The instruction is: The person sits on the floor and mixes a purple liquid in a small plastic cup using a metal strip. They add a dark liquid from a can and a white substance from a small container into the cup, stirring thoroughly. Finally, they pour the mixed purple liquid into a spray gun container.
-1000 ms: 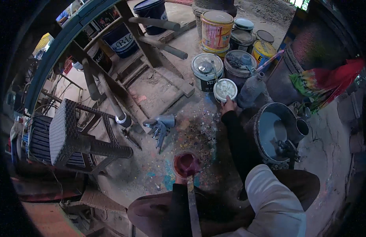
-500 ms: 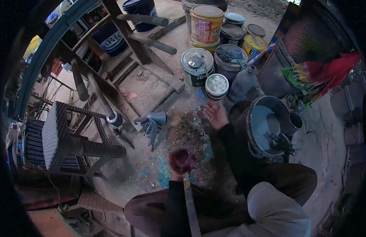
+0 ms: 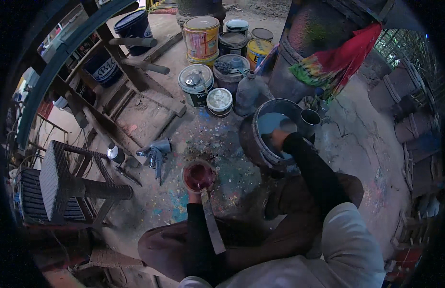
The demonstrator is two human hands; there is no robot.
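Wooden frame (image 3: 157, 100): 10 o'clock, pegs sticking out, base on the floor.
Dark drum (image 3: 313, 38): 1 o'clock, red-yellow-green cloth (image 3: 347, 60) draped on it.
Woven stool (image 3: 54, 185): 8 o'clock, slatted thing beside it.
Bucket (image 3: 252, 150): 3 o'clock, dark, stained, grey-blue liquid inside; metal cup (image 3: 309, 118) at its right rim.
Yellow pail (image 3: 201, 42): 12 o'clock, far back, lidded; more paint cans to its right.
Bottle (image 3: 251, 93): 1 o'clock, dusty, upright, between white tub and bucket.
Spray gun (image 3: 157, 153): 9 o'clock, on the speckled floor.
Right hand (image 3: 279, 139): 3 o'clock, reaching into bucket mouth; fingers hidden, can't tell grip or whether it holds anything.
Left hand (image 3: 194, 197): 7 o'clock, mostly under paint cup, holding it up; finger placement hidden.
White tub (image 3: 219, 113): 12 o'clock, whitish contents, just in front of the cans.
Paint cup (image 3: 188, 178): 7 o'clock, in left hand, mouth up, dark red paint inside.
Flat stick (image 3: 213, 223): 6 o'clock, top end at cup's near rim, other end toward the lap.
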